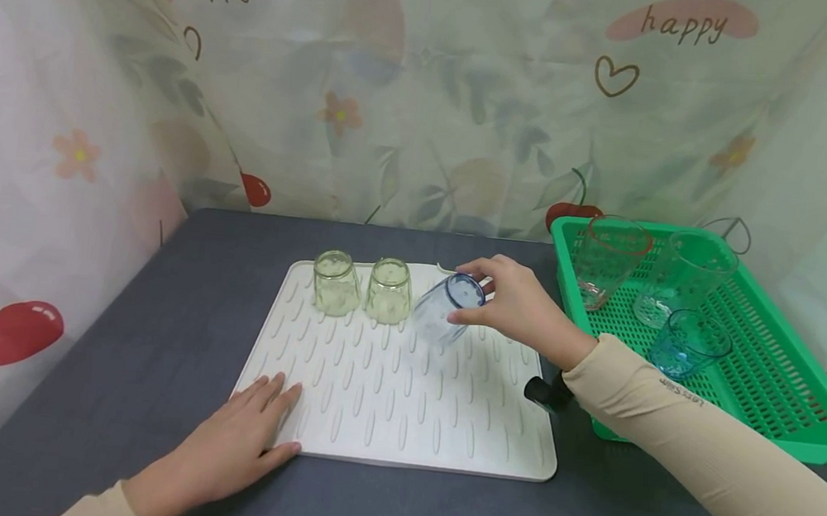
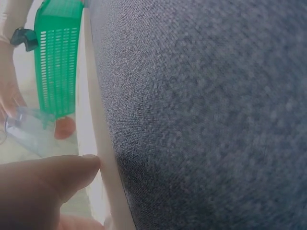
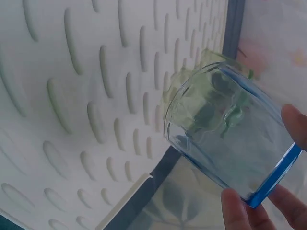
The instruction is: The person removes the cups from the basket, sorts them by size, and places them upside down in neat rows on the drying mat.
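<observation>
My right hand [image 1: 517, 305] pinches a clear blue drinking glass [image 1: 448, 307] near its thick base, thumb on one side and fingers on the other. The glass is tilted, base up, with its mouth toward the white drying mat [image 1: 398, 423]. In the right wrist view the mouth of the blue glass [image 3: 230, 129] overlaps a green glass behind it. Two pale green glasses [image 1: 336, 284] [image 1: 389, 291] stand upside down side by side at the mat's back left. My left hand [image 1: 235, 436] rests with fingers extended on the mat's front left corner.
A green plastic basket [image 1: 815, 363] stands to the right of the mat. Inside are a red-rimmed glass [image 1: 607, 268], a clear glass mug [image 1: 688, 276] and a blue glass [image 1: 689, 343]. Printed curtains [image 1: 430, 85] enclose the dark grey table [image 1: 152, 332] at the back and sides.
</observation>
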The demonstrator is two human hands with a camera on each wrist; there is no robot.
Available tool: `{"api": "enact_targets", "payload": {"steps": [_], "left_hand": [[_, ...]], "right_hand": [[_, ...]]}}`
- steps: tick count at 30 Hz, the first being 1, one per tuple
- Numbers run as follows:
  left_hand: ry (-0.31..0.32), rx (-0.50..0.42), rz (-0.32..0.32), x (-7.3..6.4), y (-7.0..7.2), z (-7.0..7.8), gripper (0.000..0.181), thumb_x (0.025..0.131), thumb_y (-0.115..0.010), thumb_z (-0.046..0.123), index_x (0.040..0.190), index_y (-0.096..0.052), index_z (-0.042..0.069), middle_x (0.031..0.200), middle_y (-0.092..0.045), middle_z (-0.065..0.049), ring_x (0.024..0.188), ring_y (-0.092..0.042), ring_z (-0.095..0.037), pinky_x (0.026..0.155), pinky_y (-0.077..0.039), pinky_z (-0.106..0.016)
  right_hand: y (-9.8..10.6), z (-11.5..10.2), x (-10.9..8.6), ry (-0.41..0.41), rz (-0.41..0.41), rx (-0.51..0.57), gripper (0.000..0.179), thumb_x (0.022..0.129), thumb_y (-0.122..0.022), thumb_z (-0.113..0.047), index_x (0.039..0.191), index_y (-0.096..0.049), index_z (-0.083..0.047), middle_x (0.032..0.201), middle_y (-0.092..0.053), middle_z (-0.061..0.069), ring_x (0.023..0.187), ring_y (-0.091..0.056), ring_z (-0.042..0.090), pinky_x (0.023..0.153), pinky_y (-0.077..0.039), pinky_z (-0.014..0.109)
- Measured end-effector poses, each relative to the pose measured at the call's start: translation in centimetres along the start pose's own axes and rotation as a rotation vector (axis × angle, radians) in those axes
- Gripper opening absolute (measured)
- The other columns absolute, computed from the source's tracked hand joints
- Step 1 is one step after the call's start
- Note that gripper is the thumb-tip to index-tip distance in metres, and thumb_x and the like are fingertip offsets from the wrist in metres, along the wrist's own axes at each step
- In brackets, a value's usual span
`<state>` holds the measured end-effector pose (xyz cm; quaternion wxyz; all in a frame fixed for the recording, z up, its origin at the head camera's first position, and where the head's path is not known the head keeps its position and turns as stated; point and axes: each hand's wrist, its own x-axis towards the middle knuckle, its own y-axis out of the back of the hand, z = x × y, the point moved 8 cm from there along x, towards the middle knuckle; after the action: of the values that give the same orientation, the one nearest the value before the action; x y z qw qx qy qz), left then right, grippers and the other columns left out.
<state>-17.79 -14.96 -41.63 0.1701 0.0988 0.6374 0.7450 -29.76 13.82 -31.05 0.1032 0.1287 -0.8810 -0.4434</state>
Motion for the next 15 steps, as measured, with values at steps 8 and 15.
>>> {"api": "enact_targets", "payload": {"steps": [8, 15], "left_hand": [[0.005, -0.006, -0.002, -0.1, 0.0, 0.0, 0.071, 0.088, -0.067, 0.043, 0.142, -0.046, 0.002, 0.146, -0.040, -0.028, 0.136, -0.036, -0.047, 0.106, -0.034, -0.060], [0.010, -0.010, -0.014, 0.1, -0.1, 0.0, 0.073, 0.088, -0.067, 0.045, 0.143, -0.044, 0.002, 0.147, -0.039, -0.027, 0.137, -0.035, -0.046, 0.107, -0.033, -0.060]], "right_hand": [[-0.1, 0.3, 1.9, -0.017, 0.030, -0.032, 0.065, 0.073, -0.086, -0.030, 0.129, -0.060, -0.009, 0.114, -0.059, 0.011, 0.094, -0.055, 0.026, 0.077, -0.050, 0.036], [-0.6, 1.1, 3.4, -0.070, 0.036, -0.029, 0.065, 0.074, -0.085, -0.031, 0.130, -0.060, -0.009, 0.121, -0.059, 0.011, 0.101, -0.055, 0.026, 0.085, -0.050, 0.039]]}}
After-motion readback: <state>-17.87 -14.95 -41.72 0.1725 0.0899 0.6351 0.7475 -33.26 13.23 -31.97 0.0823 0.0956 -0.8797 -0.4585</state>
